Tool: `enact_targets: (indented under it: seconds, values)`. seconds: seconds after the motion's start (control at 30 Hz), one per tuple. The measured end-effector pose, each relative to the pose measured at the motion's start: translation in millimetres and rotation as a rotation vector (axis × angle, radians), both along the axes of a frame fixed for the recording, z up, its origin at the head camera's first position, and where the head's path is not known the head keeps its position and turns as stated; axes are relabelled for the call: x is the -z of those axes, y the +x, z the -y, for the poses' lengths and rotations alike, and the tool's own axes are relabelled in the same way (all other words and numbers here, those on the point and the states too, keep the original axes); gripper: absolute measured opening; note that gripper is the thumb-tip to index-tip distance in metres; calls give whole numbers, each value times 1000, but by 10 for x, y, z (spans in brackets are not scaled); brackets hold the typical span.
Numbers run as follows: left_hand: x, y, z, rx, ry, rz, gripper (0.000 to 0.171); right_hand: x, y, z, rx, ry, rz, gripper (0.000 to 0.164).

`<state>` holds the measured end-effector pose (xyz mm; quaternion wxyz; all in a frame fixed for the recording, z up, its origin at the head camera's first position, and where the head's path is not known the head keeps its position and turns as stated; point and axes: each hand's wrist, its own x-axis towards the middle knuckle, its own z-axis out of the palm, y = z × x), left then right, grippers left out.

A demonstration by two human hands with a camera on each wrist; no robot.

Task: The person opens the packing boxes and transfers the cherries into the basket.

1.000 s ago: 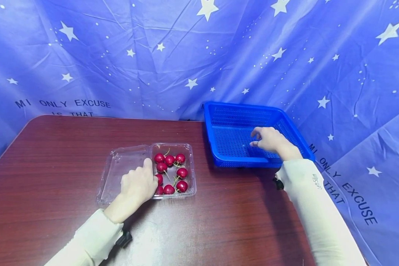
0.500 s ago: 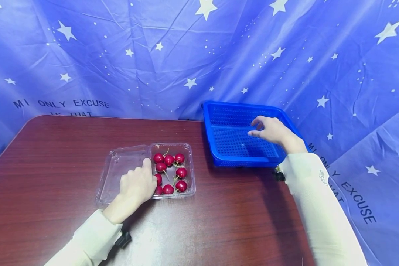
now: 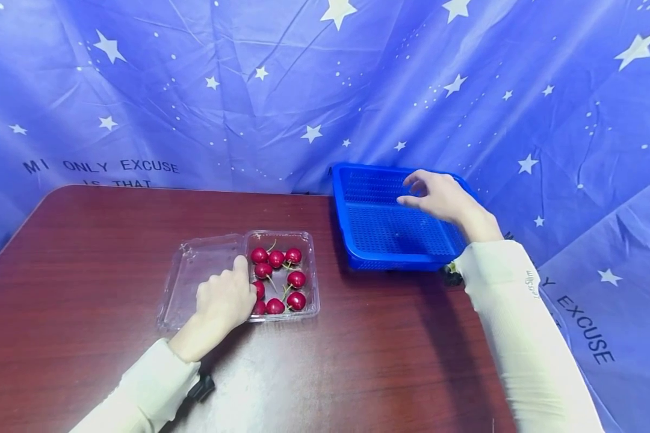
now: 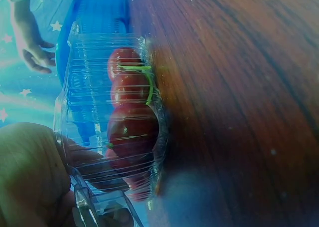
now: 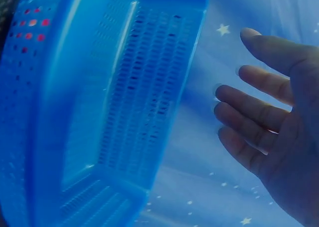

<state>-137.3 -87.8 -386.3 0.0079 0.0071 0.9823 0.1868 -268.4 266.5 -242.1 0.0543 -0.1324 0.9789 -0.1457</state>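
Note:
A clear plastic clamshell box [image 3: 313, 282] lies on the table with its lid [image 3: 200, 270] folded out to the left. Several red cherries [image 3: 296, 279] with green stems sit in it. My left hand [image 3: 224, 300] grips the box's left wall by the lid's hinge, its thumb reaching inside in the left wrist view; some cherries are partly behind it. Over the blue plastic basket [image 3: 352, 255] hovers my right hand [image 3: 441, 198], fingers loosely bent and apart, holding nothing. In the right wrist view, that hand stays clear of the basket's rim.
The brown wooden table [image 3: 103, 240] carries both containers. A blue curtain [image 3: 281, 90] with white stars hangs close behind the table and along its right side, next to the basket.
My right hand has risen and moved toward the back of the basket, its fingers spreading slightly. The left hand, box and cherries have stayed in place.

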Motion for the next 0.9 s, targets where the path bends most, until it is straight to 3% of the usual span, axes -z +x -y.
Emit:
enact_targets:
  seconds: [0.33, 0.53, 0.9]
  values:
    - [-20, -8, -2, -7, 0, 14, 25, -182, -1, 273, -85, -30, -118, 53]
    - [-20, -10, 7, -4, -6, 24, 26, -234, 5, 520, -130, -41, -125, 56]
    - [-12, -9, -4, 0, -2, 18, 26, -74, 95, 967, -289, 22, -237, 51]
